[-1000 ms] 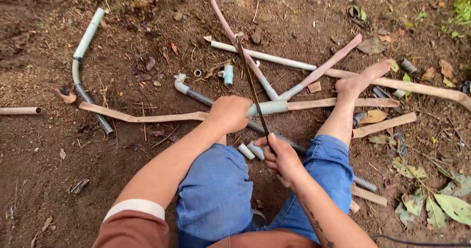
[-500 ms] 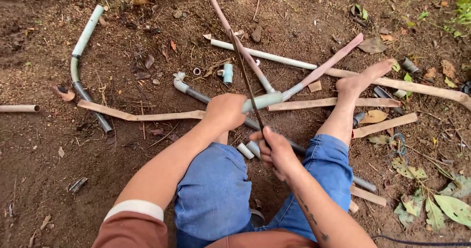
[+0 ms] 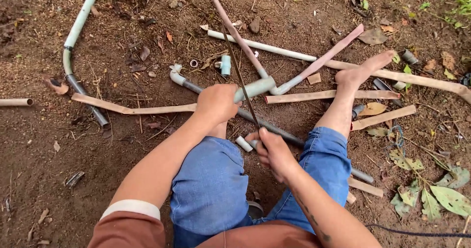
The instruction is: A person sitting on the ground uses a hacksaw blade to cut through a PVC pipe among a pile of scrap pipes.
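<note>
I sit on bare soil with my knees bent, in blue jeans. My left hand grips a pale grey-green plastic pipe and holds it down. My right hand is closed on the near end of a thin dark saw blade that slants up and away across the pipe. Short cut pipe pieces lie just beside my right hand. My bare right foot rests on a long brownish pipe.
More pipes lie scattered around: a curved grey-green one at far left, a white one and a pinkish one ahead, a small fitting. Dry leaves and a dark cord lie at right.
My right hand has drawn the saw blade a little back toward me across the pipe. My left hand and foot have stayed in place.
</note>
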